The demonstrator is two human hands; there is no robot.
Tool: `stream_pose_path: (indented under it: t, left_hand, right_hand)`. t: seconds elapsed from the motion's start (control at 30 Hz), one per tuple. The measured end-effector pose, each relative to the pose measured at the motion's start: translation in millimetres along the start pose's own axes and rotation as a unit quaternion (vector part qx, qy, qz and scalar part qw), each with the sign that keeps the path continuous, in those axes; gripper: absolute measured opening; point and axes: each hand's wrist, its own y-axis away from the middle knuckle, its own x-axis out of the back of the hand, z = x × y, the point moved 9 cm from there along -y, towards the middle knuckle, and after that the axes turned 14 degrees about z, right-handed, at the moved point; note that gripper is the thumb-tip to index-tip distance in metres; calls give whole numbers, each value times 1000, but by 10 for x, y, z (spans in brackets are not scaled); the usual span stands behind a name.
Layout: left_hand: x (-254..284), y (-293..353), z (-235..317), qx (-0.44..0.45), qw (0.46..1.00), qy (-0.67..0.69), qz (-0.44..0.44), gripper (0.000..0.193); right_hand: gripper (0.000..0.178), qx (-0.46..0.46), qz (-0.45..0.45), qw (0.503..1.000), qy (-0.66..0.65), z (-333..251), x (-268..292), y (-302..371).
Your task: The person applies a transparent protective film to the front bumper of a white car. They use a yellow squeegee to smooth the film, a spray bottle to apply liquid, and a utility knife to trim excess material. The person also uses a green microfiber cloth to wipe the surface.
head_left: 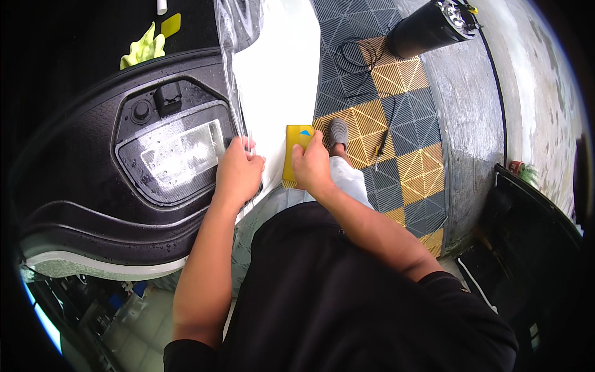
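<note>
Black shirt by white panel edge.
Clear film is pinched by left hand, yellow card by right hand.

The left forearm reaches steeply forward, its wrist nearly straight, and the left grip is closed, the fingers curled in toward the thumb. From a bent elbow, the right forearm slants forward and leftward; the right grip is pinched, thumb opposing fingers. The two hands stand near each other, apart.
</note>
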Motion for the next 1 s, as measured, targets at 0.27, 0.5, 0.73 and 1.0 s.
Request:
stream_pose_path:
  t: [0.27,0.5,0.73,1.0]
  left_hand:
    - [27,110,-58,74,996,44,-18,14]
    - [85,121,-51,65,998,22,16,17]
    - [157,110,7,59,997,-4,56,18]
    - [209,34,-44,61,997,1,55,22]
  right_hand:
    - [28,5,15,1000,1,85,-144,14]
    - [29,-14,-7,1000,-11,27,-113,-3]
    - [24,-5,-43,999,3,-262,-207,33]
    - [32,-136,-17,946,-295,199,96,-423]
